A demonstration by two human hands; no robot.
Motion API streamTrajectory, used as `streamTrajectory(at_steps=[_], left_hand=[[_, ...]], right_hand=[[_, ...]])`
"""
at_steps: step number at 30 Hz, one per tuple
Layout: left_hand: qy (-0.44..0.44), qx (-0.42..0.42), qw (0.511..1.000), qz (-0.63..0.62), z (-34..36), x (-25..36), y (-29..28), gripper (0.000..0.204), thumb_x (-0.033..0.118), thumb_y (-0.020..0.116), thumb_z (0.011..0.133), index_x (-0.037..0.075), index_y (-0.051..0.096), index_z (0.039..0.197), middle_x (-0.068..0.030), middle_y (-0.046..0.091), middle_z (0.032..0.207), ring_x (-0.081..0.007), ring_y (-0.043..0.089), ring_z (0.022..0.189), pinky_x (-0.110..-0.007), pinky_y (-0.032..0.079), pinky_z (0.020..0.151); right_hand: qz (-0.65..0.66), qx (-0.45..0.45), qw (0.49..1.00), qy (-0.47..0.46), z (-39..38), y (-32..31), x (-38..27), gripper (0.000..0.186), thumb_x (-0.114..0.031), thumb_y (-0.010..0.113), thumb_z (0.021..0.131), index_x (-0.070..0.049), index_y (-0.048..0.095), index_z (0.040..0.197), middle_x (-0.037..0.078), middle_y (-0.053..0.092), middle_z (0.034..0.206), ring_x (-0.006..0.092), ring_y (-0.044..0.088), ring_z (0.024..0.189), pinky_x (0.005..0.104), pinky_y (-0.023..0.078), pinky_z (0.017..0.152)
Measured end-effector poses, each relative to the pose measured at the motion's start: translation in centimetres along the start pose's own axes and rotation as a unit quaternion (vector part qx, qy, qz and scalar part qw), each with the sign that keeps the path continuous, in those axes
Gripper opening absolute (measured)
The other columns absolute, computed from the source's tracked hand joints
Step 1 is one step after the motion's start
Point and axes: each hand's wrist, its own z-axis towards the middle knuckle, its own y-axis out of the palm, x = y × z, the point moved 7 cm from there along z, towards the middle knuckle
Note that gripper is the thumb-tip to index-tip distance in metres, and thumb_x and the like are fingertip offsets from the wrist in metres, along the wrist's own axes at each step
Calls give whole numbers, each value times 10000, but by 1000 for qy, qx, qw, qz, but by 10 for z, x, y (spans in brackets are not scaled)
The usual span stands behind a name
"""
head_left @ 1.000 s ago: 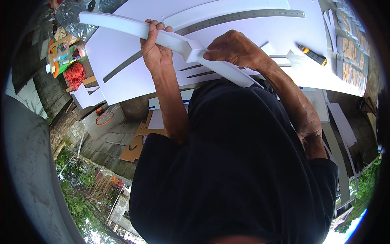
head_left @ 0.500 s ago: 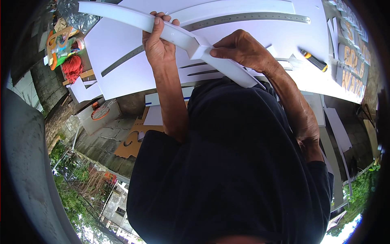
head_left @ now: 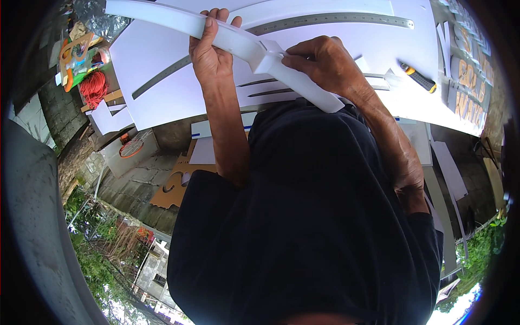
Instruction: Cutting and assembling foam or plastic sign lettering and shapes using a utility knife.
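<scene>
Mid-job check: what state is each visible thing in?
Left hand: gripping white strip
Right hand: fingertips at the strip's bend
White strip: held, bent midway
Steel ruler: flat on white sheet, partly hidden
Utility knife: lying on sheet, blade state unclear
Red cord: bundled

White strip [head_left: 303, 85], black-and-yellow cutter [head_left: 418, 77]

The person has two hands in view, one left hand [head_left: 214, 60] and one right hand [head_left: 327, 62]. There is one angled white piece [head_left: 245, 47], one long metal ruler [head_left: 325, 20] and one yellow-and-black tool [head_left: 418, 77]. The slim dark pointed shapes [head_left: 271, 92] number two. One bundle of red cord [head_left: 93, 89] and one hoop [head_left: 131, 147] appear. Several tan cut-out shapes [head_left: 466, 73] are too distorted to count surely.
</scene>
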Motion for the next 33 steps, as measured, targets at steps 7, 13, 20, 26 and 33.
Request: streamTrajectory(at_steps=[7, 13, 20, 26, 33], left_hand=[[-16, -7, 999, 32, -1, -3, -1, 376, 24, 743, 877, 17, 570, 1211, -106, 655, 1129, -242, 672, 1094, -544, 535, 1016], [-17, -9, 1000, 4, 2, -3, -7, 282, 1, 714, 876, 8, 605, 1136, -154, 662, 1088, -279, 688, 1054, -560, 601, 927], [-7, -4, 1000, 2, 1, -6, -5, 310, -5, 727, 864, 10, 601, 1147, -162, 659, 1075, -275, 691, 1033, -571, 597, 928], [-6, -7, 1000, 14, 4, -7, -9, 322, -19, 735, 858, 8, 598, 1147, -139, 667, 1054, -259, 690, 994, -577, 592, 930], [1, -2, 998, 57, 9, -11, -11, 245, -2, 730, 881, -5, 607, 1093, -108, 651, 979, -225, 629, 888, -467, 578, 845]], right_hand=[[16, -35, 998, 54, 4, 6, 15, 282, -218, 753, 898, -10, 766, 1088, 195, 758, 956, 261, 750, 819, 384, 616, 776], [39, -61, 994, 83, 7, 9, 19, 332, -270, 791, 857, 0, 774, 1049, 194, 758, 940, 259, 742, 823, 394, 601, 802], [43, -75, 993, 86, 10, 11, 25, 384, -357, 797, 848, -32, 785, 1051, 181, 762, 940, 259, 747, 780, 398, 606, 757], [36, -58, 995, 72, 10, 13, 26, 372, -355, 783, 858, -26, 790, 1033, 176, 763, 923, 258, 743, 763, 383, 605, 741], [27, -67, 996, 54, 16, 11, 26, 410, -369, 792, 840, 1, 786, 1017, 167, 752, 854, 246, 703, 704, 355, 570, 696]])
